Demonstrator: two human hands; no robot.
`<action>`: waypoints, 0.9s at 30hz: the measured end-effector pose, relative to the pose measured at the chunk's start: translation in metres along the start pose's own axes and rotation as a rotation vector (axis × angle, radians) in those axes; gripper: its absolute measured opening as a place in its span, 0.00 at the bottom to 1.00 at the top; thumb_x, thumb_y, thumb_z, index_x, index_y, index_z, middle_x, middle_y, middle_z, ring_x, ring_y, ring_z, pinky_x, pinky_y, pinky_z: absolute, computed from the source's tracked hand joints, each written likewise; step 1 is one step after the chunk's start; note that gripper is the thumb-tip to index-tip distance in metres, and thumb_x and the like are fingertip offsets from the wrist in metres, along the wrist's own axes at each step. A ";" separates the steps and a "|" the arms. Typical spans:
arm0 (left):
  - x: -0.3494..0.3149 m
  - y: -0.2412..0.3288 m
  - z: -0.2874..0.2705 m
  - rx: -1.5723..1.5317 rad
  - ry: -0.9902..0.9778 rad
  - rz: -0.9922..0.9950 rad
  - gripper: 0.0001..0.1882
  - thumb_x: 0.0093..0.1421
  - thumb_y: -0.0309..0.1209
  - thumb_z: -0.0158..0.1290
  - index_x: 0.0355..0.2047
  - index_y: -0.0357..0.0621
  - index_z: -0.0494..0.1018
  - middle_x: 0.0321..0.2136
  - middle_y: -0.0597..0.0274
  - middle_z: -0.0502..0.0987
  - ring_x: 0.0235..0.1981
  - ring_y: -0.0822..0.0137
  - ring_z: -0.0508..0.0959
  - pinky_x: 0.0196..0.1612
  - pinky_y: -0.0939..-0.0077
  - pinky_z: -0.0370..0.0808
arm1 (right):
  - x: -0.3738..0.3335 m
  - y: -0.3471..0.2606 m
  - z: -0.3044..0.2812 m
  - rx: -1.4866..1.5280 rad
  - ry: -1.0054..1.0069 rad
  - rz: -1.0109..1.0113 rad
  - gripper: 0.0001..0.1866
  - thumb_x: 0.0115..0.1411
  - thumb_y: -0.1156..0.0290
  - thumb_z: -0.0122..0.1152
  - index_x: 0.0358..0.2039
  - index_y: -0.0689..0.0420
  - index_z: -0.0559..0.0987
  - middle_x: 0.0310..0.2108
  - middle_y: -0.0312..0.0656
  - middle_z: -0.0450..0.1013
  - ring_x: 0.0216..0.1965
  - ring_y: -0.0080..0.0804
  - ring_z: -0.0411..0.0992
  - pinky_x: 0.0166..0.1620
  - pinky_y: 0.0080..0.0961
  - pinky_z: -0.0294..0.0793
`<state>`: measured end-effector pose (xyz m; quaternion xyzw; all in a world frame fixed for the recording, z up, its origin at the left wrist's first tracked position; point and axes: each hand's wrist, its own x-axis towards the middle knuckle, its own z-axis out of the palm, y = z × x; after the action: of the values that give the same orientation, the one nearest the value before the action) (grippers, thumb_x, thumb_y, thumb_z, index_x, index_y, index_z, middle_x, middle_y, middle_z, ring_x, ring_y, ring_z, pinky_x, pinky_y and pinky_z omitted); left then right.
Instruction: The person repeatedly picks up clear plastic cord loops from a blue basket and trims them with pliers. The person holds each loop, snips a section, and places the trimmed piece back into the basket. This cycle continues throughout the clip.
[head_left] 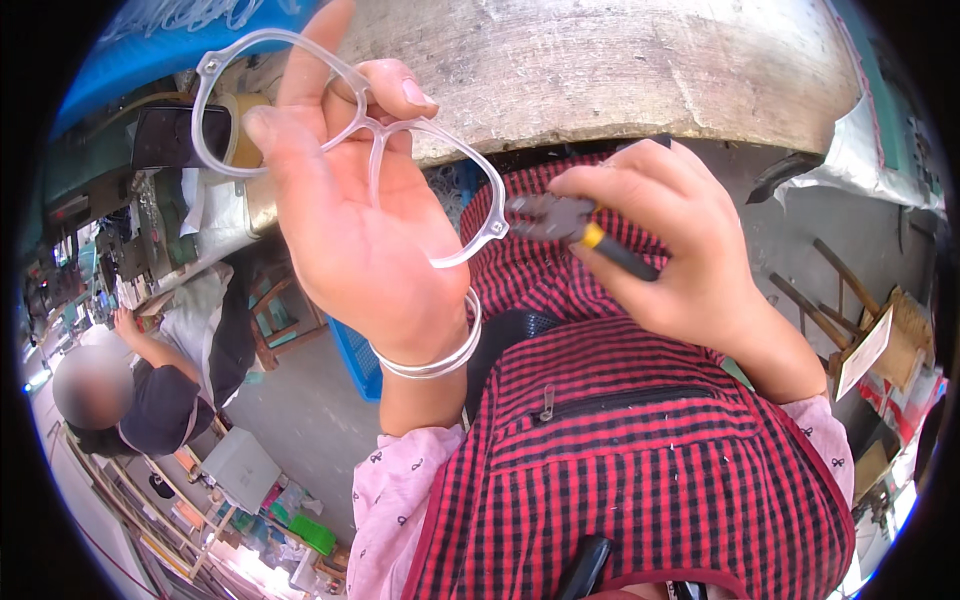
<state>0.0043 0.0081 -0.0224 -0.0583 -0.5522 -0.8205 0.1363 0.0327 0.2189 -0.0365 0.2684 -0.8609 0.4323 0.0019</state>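
Note:
A clear plastic eyeglass frame (370,125) is held up by my left hand (365,240), palm toward me, with the fingers curled about its bridge and one lens rim. No lenses can be made out in it. My right hand (680,235) is closed around pliers (560,217) with black and yellow handles. The plier jaws are at the frame's right hinge corner, close to a small metal rivet; whether they grip it I cannot tell. One temple arm is partly visible, running down near my left palm.
A worn wooden bench (640,70) spans the far side. Blue sheeting (100,85) with clear plastic pieces lies far left, near a dark flat device (165,137). A person (165,395) sits at the left. Wooden stools (900,345) stand right; a blue crate (355,360) is below.

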 end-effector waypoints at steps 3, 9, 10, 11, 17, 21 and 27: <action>-0.003 -0.001 0.014 0.034 0.071 -0.048 0.35 0.76 0.49 0.36 0.65 0.24 0.58 0.34 0.56 0.74 0.39 0.64 0.74 0.49 0.70 0.72 | 0.003 -0.002 0.001 -0.326 0.053 -0.119 0.30 0.40 0.76 0.70 0.49 0.45 0.83 0.33 0.35 0.72 0.33 0.38 0.70 0.33 0.32 0.71; -0.004 -0.007 0.001 -0.239 0.009 -0.477 0.32 0.77 0.49 0.34 0.59 0.28 0.69 0.32 0.59 0.74 0.36 0.68 0.72 0.46 0.73 0.69 | 0.021 0.017 -0.018 -0.521 -0.058 -0.411 0.27 0.40 0.68 0.69 0.46 0.40 0.85 0.27 0.29 0.68 0.28 0.32 0.68 0.28 0.29 0.70; -0.003 -0.007 0.000 -0.239 -0.012 -0.508 0.32 0.77 0.48 0.35 0.58 0.28 0.69 0.31 0.60 0.74 0.36 0.68 0.72 0.46 0.73 0.69 | 0.025 0.021 -0.019 -0.450 -0.096 -0.418 0.26 0.40 0.68 0.70 0.45 0.41 0.85 0.27 0.30 0.69 0.28 0.32 0.68 0.29 0.30 0.70; 0.002 -0.007 0.001 -0.241 -0.031 -0.529 0.31 0.77 0.48 0.35 0.58 0.28 0.70 0.31 0.60 0.74 0.36 0.68 0.72 0.46 0.72 0.69 | 0.032 0.024 -0.023 -0.384 -0.133 -0.435 0.25 0.40 0.67 0.70 0.44 0.42 0.85 0.27 0.30 0.69 0.28 0.33 0.68 0.29 0.30 0.70; -0.023 0.001 0.017 -0.153 -0.154 -0.642 0.29 0.77 0.44 0.36 0.72 0.46 0.53 0.30 0.57 0.74 0.31 0.68 0.74 0.37 0.75 0.72 | 0.043 0.015 -0.055 -0.258 0.120 -0.192 0.27 0.45 0.79 0.69 0.50 0.53 0.83 0.35 0.39 0.77 0.37 0.37 0.74 0.40 0.31 0.72; -0.039 0.003 0.033 -0.255 -0.110 -0.716 0.26 0.77 0.44 0.38 0.72 0.57 0.55 0.32 0.55 0.74 0.34 0.67 0.74 0.39 0.74 0.72 | 0.049 0.012 -0.040 -0.422 0.202 -0.128 0.31 0.42 0.79 0.69 0.51 0.45 0.83 0.35 0.39 0.74 0.36 0.41 0.72 0.38 0.33 0.73; -0.035 0.006 0.042 -0.196 -0.060 -0.726 0.26 0.77 0.44 0.37 0.71 0.53 0.55 0.31 0.57 0.74 0.33 0.69 0.73 0.39 0.74 0.71 | 0.042 -0.001 -0.031 -0.612 0.250 -0.040 0.34 0.39 0.76 0.71 0.51 0.40 0.83 0.36 0.36 0.73 0.35 0.40 0.71 0.36 0.34 0.73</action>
<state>0.0372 0.0504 -0.0100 0.1042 -0.4596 -0.8622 -0.1859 -0.0093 0.2222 -0.0062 0.2173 -0.9384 0.1831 0.1964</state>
